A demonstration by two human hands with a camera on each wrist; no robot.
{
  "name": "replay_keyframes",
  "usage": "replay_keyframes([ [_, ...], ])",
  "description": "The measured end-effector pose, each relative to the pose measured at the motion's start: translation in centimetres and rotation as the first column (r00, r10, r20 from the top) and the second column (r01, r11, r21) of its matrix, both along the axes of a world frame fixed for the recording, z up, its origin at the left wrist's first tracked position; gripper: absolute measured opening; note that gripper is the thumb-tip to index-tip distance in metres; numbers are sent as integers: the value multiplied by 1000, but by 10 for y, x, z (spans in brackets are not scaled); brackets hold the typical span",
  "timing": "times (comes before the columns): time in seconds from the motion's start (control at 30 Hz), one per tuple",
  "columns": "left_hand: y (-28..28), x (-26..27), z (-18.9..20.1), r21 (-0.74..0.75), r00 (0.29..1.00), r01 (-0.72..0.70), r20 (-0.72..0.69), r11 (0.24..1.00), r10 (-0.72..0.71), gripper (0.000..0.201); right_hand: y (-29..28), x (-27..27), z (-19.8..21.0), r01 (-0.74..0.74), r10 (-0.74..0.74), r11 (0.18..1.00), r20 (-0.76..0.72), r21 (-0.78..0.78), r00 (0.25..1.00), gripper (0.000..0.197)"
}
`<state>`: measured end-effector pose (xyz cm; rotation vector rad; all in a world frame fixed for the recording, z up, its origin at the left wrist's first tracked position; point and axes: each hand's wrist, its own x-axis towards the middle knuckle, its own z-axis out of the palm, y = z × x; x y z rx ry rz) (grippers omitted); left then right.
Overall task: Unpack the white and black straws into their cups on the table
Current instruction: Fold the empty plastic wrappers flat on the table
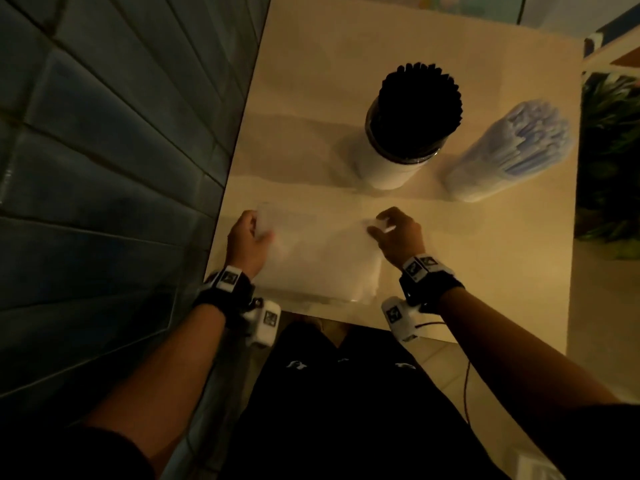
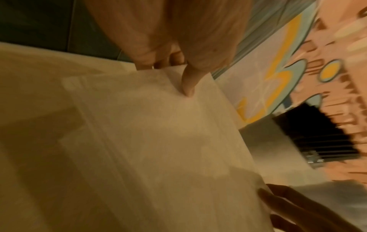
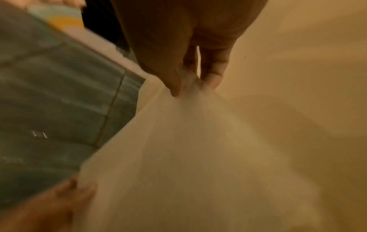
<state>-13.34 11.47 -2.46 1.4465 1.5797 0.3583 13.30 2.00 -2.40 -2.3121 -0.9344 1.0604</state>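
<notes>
Two hands grip plastic bag point(image 1: 322, 261) | left hand point(image 1: 247, 239) pinches edge | right hand point(image 1: 398, 233) pinches corner

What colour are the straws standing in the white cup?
Black straws, clearest in the head view.

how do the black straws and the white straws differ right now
The black straws stand in a white cup; the white straws look wrapped in clear plastic, no cup visible. The black bundle stands left, the white bundle right. Both stand on the table, beyond the hands.
</notes>
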Motion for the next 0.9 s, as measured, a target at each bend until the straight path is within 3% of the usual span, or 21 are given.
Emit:
replay_keyframes([
  [0.1, 15, 10, -22, -28, 995, 25, -96, 999, -28, 35, 11, -3, -16, -291, 311, 950, 294, -112, 904, 55],
  [0.2, 21, 9, -32, 40, 984, -82, -156, 996, 87, 46, 36, -15, -19, -489, 499, 864, 314, -117, 807, 55],
  [0.3, 2, -7, -23, 103, 931, -230, -266, 968, 250, 39, 61, -26, -28, -567, 585, 810, 274, -150, 763, 57],
  [0.37, -25, -22, -19, -66, 925, -151, -362, 986, 117, 42, 73, -30, -32, -587, 621, 784, 239, -202, 746, 60],
  [0.43, -52, -34, -24, -337, 879, 58, -429, 940, -208, 72, 80, -33, -35, -599, 652, 752, 177, -276, 737, 65],
  [0.47, -62, -37, -30, -436, 857, 136, -399, 889, -327, 86, 82, -35, -35, -605, 663, 735, 134, -307, 737, 67],
  [0.53, -72, -33, -42, -529, 887, 168, -287, 832, -362, 92, 82, -41, -35, -627, 680, 693, 32, -355, 733, 70],
  [0.67, -71, -16, -48, -437, 973, 16, -200, 899, -114, 66, 66, -54, -37, -662, 637, 655, -205, -366, 743, 74],
  [0.8, -74, -13, -54, -425, 981, -177, -148, 888, 124, 47, 42, -50, -33, -534, 413, 795, -388, -289, 824, 63],
  [0.9, -79, -10, -44, -483, 955, -275, -34, 831, 296, 61, 21, -42, -16, -365, 224, 914, -535, -174, 815, 46],
])
